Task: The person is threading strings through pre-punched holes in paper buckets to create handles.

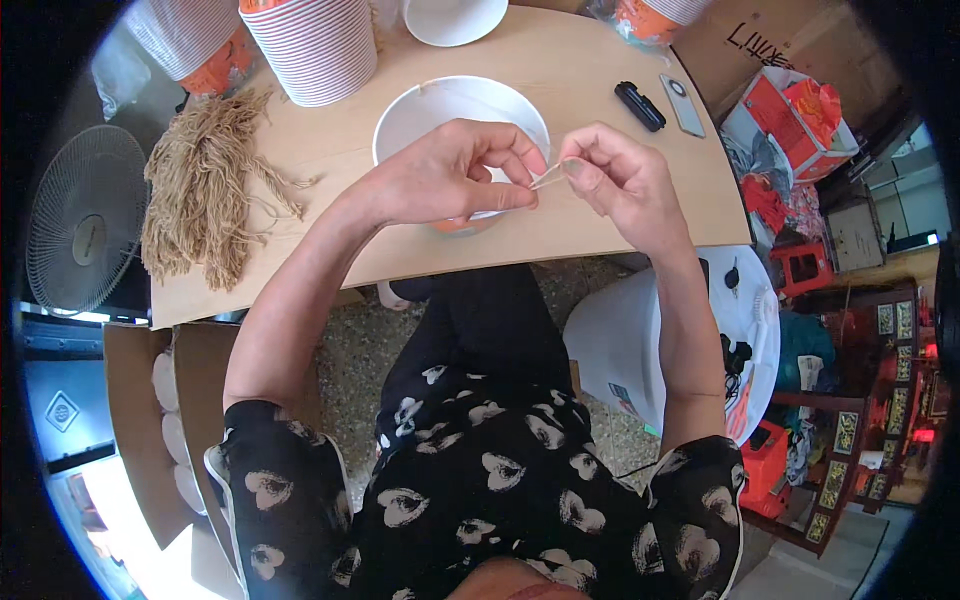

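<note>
Between my two hands runs a short, thin, pale string (548, 177), pinched at both ends. My left hand (465, 172) is closed on one end, thumb against the fingers. The other end sits in the pinch of my right hand (620, 180), a little to the right. Under the hands, near the table's front edge, stands a large white paper bucket (402, 112) with orange on its outside. My left hand hides much of its opening. A heap of tan twine strands (205, 190) lies on the left of the table, some strands trailing toward the bucket.
Nested paper buckets (312, 50) stand at the back left, near a white bowl (455, 20). A black case (640, 106) and a phone (682, 104) rest at right on the table (590, 60). Beside it are a fan (88, 225), a cardboard box (140, 420) and a white tub (615, 340).
</note>
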### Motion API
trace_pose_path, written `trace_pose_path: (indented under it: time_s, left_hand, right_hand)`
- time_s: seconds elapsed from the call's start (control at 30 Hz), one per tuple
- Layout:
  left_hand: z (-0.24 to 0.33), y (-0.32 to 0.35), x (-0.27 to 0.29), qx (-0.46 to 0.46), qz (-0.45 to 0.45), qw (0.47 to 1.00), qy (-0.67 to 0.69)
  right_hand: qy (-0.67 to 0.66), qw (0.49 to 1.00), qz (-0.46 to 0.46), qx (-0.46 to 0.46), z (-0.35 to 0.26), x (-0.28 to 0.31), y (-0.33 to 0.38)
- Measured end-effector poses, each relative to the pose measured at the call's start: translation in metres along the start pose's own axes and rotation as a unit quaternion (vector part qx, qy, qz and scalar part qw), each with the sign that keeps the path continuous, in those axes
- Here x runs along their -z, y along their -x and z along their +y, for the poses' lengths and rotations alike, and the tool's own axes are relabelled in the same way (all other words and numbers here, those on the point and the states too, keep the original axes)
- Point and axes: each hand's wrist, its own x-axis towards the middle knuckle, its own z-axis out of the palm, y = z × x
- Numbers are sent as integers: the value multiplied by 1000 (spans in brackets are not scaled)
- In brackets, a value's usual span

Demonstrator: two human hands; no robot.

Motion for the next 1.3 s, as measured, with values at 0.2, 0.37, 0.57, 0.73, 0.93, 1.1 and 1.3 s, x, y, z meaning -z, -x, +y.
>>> trace_pose_path:
  time_s: [0.2, 0.37, 0.57, 0.73, 0.93, 1.1, 1.3]
  left_hand:
    - [4, 6, -1, 28, -10, 999, -12]
    - [-5, 11, -13, -7, 36, 999, 22]
    - [-3, 11, -8, 7, 25, 999, 32]
    - [-10, 12, -7, 12, 9, 998, 62]
    - [-13, 17, -21, -36, 86, 994, 55]
    - [-15, 16, -34, -147, 235, 960, -50]
    - [-16, 17, -40, -178, 281, 936, -112]
  right_hand:
    - [4, 999, 35, -23, -7, -10, 6]
    - [12, 999, 31, -18, -8, -8, 12]
    - [91, 996, 8, 10, -2, -2, 12]
    - [16, 999, 43, 5, -4, -11, 10]
    - [2, 998, 46, -29, -7, -18, 3]
    - [-24, 998, 48, -40, -6, -23, -1]
    - [-45, 996, 43, -69, -10, -30, -2]
